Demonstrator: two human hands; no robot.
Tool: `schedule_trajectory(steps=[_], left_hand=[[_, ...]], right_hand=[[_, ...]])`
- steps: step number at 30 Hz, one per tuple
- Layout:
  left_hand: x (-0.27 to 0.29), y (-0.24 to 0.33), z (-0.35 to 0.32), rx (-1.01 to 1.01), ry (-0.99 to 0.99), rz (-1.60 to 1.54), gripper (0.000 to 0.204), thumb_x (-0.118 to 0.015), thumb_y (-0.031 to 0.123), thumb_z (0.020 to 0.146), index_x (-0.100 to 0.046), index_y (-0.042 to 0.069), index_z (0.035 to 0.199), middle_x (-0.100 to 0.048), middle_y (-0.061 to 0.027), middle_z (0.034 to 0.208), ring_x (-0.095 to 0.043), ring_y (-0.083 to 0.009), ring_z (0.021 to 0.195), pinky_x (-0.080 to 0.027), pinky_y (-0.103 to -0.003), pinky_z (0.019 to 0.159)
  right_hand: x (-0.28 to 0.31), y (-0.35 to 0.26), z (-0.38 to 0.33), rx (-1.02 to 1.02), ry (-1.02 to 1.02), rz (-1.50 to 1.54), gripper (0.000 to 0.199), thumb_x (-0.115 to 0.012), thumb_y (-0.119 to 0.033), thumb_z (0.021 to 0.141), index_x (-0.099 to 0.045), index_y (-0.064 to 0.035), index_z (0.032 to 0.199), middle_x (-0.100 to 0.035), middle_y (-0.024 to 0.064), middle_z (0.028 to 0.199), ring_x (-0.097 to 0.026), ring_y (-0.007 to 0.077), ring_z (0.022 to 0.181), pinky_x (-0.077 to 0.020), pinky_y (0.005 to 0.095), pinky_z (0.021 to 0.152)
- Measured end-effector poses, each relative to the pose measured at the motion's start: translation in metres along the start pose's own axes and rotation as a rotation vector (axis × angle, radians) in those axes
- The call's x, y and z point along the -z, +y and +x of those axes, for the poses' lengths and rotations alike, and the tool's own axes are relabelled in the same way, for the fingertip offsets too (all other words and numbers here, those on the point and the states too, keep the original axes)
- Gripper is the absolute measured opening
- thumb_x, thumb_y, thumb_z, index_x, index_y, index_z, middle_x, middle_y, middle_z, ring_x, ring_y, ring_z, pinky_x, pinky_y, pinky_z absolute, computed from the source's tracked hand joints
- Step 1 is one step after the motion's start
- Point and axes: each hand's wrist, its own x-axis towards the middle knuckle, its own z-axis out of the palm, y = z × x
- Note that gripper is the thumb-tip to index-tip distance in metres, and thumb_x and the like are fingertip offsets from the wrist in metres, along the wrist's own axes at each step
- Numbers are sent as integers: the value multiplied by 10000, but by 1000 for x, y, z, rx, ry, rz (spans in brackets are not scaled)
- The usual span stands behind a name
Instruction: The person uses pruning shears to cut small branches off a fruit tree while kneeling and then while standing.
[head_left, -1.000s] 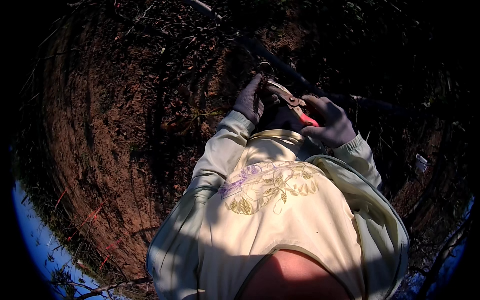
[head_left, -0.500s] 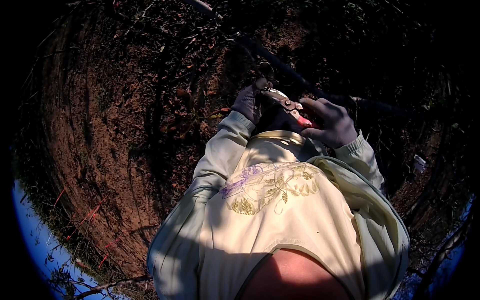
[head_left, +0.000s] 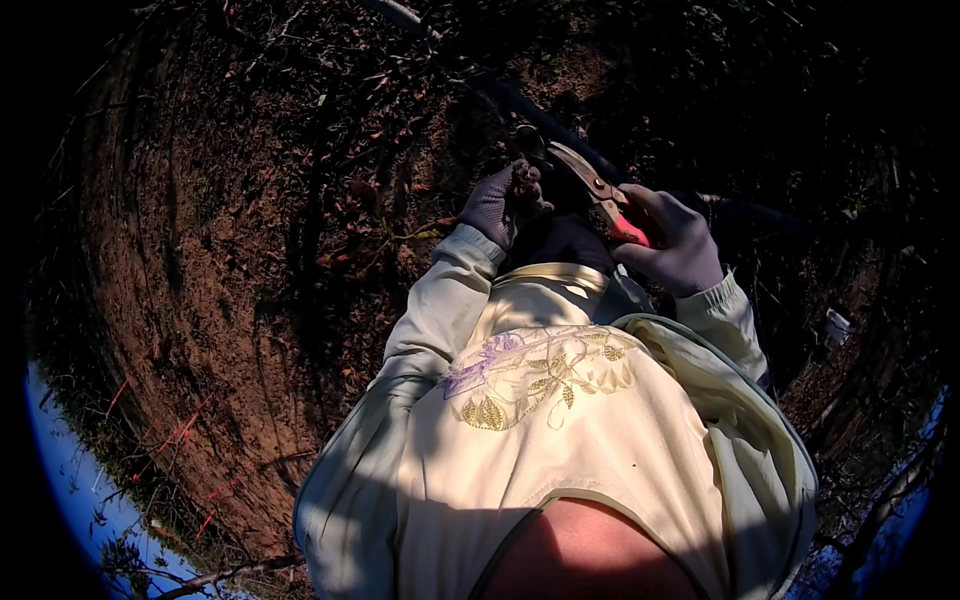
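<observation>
Two gloved hands, seemingly gripping pruning shears [head_left: 590,190].

Both gloved hands are raised close together ahead of the chest, left hand [head_left: 500,203] curled, right hand [head_left: 672,240] clenched, elbows bent.

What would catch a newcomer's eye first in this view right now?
Probably the pruning shears with their red handle, gripped in the gloved right hand just above centre, blades pointing up-left. Beside them the gloved left hand pinches what looks like a dark twig. Below, the pale embroidered shirt fills the lower middle, against reddish-brown soil strewn with dry leaves and branches.
</observation>
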Motion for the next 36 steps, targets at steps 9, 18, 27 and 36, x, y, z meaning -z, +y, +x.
schedule_trajectory(steps=[9,18,27,36], left_hand=[[-12,-3,2,-29,208,133,223,-621,257,908,-626,76,1038,-656,-51,921,-649,-176,817,-569,-338,715],[-9,-6,8,-48,255,162,240,-569,210,933,-628,48,1100,-656,-41,959,-636,-142,854,-555,-280,706],[3,-5,9,-15,193,73,229,-645,235,885,-647,53,1026,-652,-11,850,-624,-141,734,-573,-380,709],[16,-3,13,-36,-65,-8,236,-619,193,904,-612,58,1098,-637,-16,895,-613,-140,769,-551,-365,714]], right_hand=[[11,8,4,106,-176,-84,702,-851,-270,603,-577,-84,1222,-627,101,1032,-666,258,912,-562,356,800],[19,-5,15,102,-239,-196,644,-840,-289,617,-612,-70,1177,-664,122,1028,-675,282,899,-560,367,799],[9,10,10,4,-117,13,674,-844,-263,657,-572,-30,1229,-645,151,1076,-656,231,956,-527,329,839],[7,22,-12,-291,-311,444,780,-859,-198,681,-458,37,1308,-594,156,1180,-563,212,1128,-464,334,982]])
